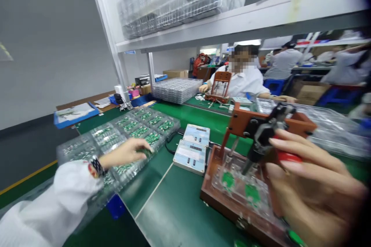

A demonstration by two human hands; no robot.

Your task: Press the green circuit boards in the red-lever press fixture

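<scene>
My left hand [129, 152] reaches over the clear plastic tray [97, 150], its thumb and fingers closed around a small green circuit board [142, 151], partly hidden by the fingers. Many similar boards lie in the tray's pockets. At the right, my right hand [311, 185], slightly blurred, grips the red handle [288, 157] of a toggle clamp [262, 139] on a brown test fixture [214, 185]. Under the clamp, green boards [252, 195] sit in the fixture's clear plate.
Two light-blue meter boxes [189, 156] with cables stand between tray and fixture. A stack of clear trays [176, 89] is farther back. Across the bench sits a co-worker [246, 81] at another fixture [220, 85]. A shelf [203, 27] carrying wrapped trays hangs overhead.
</scene>
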